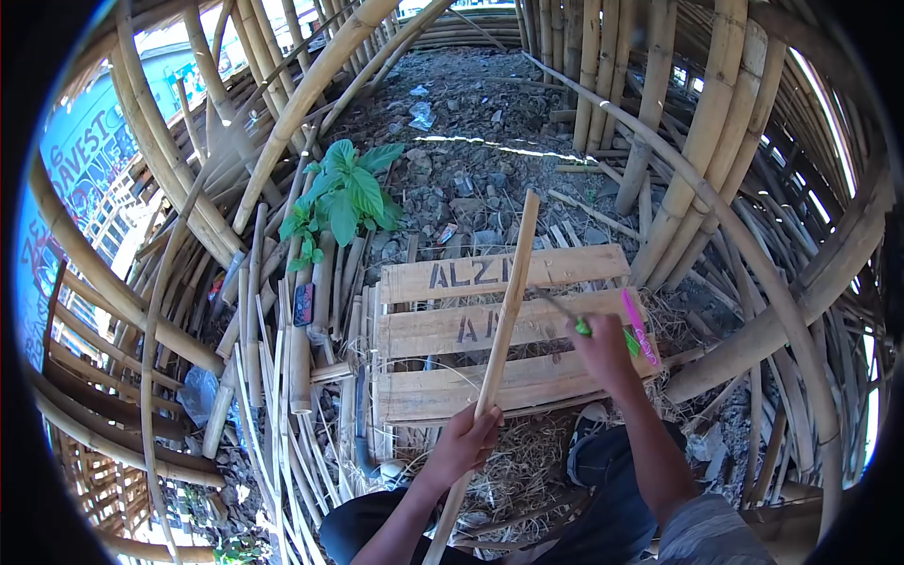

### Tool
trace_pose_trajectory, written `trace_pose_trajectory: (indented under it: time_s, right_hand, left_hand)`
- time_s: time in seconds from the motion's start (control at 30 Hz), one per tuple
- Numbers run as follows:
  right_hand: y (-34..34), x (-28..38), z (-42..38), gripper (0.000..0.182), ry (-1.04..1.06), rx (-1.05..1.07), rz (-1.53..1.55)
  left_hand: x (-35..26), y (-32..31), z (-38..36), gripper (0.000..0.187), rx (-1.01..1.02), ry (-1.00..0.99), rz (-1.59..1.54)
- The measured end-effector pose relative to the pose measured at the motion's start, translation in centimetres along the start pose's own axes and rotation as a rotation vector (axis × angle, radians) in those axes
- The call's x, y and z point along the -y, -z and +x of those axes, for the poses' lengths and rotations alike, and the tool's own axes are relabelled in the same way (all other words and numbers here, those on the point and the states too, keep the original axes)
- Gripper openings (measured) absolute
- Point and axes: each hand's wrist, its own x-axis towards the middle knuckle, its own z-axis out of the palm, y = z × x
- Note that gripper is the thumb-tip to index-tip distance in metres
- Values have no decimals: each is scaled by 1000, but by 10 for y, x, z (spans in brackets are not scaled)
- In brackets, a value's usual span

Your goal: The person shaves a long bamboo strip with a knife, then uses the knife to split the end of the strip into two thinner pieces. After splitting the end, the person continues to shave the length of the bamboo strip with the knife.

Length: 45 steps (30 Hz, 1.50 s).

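My left hand point(463, 443) is wrapped round the lower part of a long split bamboo strip point(508, 301), which stands tilted in front of me. My right hand point(603, 348) grips a knife point(583, 327) by its green handle. The knife's thin dark blade points up and left, and its tip overlaps the strip's right edge in this view. Beneath both hands lies a slatted wooden crate point(424, 334) with dark stencilled letters. Pink and green markings show at its right end.
Bamboo poles point(697, 141) rise on both sides. A leafy green plant point(344, 193) grows left of the crate. Cut bamboo strips point(273, 414) lie at lower left, beside a phone-like dark object point(303, 305). Shavings point(527, 471) cover the ground by my feet.
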Motion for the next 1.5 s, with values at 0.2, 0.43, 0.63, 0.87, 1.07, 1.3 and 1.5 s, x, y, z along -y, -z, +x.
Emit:
trace_pose_trajectory:
  time_s: [0.2, 0.43, 0.63, 0.87, 1.07, 1.3, 1.5]
  right_hand:
    - [3, -19, 20, 24, -260, 42, 952]
    - [-17, 4, 10, 23, -240, 293, 1233]
    - [-25, 2, 10, 26, -307, 240, 1230]
    - [-28, -8, 14, 17, -366, 274, 1337]
    - [-31, -5, 11, 16, -366, 474, 1366]
    - [-50, 17, -3, 29, -332, 223, 1144]
    - [-49, 13, -7, 29, 175, 128, 145]
  left_hand:
    - [-1, -1, 0, 21, 104, 45, -135]
    - [5, -6, 8, 21, 103, 38, -97]
    - [7, -7, 8, 21, 120, 68, -120]
    - [16, -11, 12, 24, 131, 74, 84]
    - [24, -5, 19, 58, 259, 70, -188]
    - [30, 3, 22, 44, 273, 36, -319]
    - [36, 0, 31, 27, -240, -154, 334]
